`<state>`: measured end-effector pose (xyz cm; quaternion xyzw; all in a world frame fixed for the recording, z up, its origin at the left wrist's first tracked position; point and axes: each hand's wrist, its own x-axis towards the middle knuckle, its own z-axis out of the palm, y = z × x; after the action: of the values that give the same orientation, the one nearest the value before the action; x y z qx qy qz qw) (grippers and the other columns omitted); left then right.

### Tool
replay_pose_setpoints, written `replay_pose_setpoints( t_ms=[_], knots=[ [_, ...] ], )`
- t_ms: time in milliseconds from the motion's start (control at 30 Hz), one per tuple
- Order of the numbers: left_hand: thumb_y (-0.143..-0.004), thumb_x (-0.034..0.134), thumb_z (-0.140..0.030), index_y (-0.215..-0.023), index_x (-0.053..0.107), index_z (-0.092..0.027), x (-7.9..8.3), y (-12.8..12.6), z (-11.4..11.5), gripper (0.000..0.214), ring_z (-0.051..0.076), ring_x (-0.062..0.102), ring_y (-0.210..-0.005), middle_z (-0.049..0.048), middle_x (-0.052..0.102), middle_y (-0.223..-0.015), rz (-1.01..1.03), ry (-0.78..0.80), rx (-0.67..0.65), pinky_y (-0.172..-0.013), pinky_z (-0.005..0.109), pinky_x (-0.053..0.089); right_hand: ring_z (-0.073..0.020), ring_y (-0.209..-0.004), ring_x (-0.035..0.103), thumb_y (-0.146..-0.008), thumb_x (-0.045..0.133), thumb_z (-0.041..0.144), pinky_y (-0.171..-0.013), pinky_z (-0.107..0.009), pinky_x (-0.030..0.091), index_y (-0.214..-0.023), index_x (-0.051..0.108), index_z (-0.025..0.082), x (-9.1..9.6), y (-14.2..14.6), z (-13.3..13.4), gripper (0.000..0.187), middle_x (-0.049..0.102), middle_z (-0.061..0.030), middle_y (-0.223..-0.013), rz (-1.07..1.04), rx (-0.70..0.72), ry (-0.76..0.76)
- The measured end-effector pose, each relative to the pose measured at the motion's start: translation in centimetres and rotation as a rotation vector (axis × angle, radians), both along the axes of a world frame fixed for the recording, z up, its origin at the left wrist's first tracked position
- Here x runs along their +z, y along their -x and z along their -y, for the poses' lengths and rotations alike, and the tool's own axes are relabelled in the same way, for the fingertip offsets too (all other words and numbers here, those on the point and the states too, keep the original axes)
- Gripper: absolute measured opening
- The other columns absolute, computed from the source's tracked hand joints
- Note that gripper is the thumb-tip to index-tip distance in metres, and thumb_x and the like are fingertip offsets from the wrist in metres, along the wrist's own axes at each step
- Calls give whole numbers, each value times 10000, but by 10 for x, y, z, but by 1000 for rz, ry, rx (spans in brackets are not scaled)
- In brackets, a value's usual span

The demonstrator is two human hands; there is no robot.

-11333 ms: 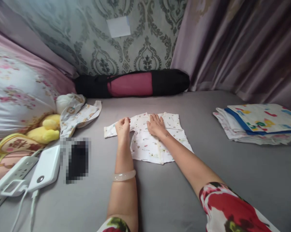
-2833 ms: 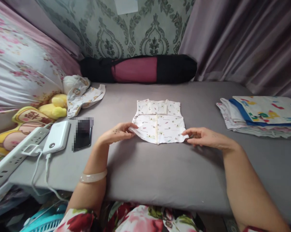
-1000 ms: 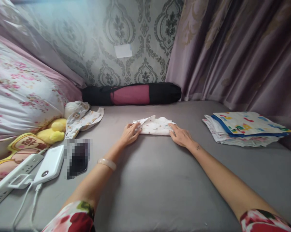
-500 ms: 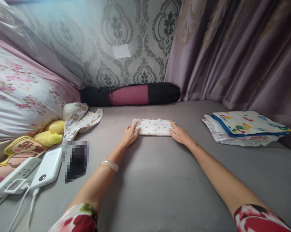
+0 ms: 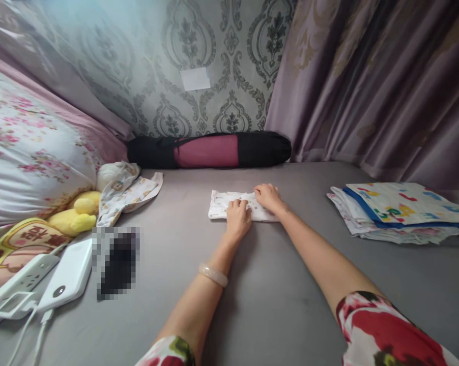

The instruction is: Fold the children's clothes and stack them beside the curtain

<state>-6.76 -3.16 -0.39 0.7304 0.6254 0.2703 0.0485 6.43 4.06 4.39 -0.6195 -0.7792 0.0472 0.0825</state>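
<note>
A small folded white cloth (image 5: pixel 219 206) with a sparse colourful print lies flat on the grey sheet in front of me. My left hand (image 5: pixel 237 219) rests on its middle, fingers bent and slightly apart, the tips pressing the fabric. At the cloth's right part, my right hand (image 5: pixel 268 197) is closed, with fingers curled together at the fabric; the exact grip is hidden under the hand. A pale bangle (image 5: pixel 213 275) circles my left wrist.
To the right lies a stack of folded cloths (image 5: pixel 405 206). A black and maroon long bag (image 5: pixel 206 151) runs along the wall. On the left are a power bank (image 5: pixel 67 274), a power strip (image 5: pixel 27 277), a blurred-out dark object (image 5: pixel 118 264), a yellow plush toy (image 5: pixel 80 211) and a printed cloth (image 5: pixel 128 195).
My left hand has moved right, from the cloth's left end onto its middle. My right hand has shifted slightly left and away from me, and its fingers have curled closed. The view has shifted slightly.
</note>
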Motion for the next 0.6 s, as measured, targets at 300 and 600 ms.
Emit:
replay_pose_setpoints(
  t_ms=[300, 600],
  knots=[
    [-908, 521, -331, -1065, 613, -232, -10, 0, -3, 207, 272, 483, -1023, 99, 558, -1097, 9, 67, 9, -854, 391, 400, -314, -1112, 571, -799, 605, 337, -971, -439, 383, -845, 740, 208, 1, 6, -48, 193, 717, -104, -1032, -15, 23, 223],
    [-917, 494, -321, -1076, 609, -234, -10, -4, -4, 214, 280, 468, -1022, 111, 547, -1109, 1, 83, 22, -835, 403, 405, -132, -727, 582, -760, 553, 249, -586, -189, 412, -860, 704, 172, 6, -4, -64, 197, 678, 9, -788, -294, 141, 361]
  ],
)
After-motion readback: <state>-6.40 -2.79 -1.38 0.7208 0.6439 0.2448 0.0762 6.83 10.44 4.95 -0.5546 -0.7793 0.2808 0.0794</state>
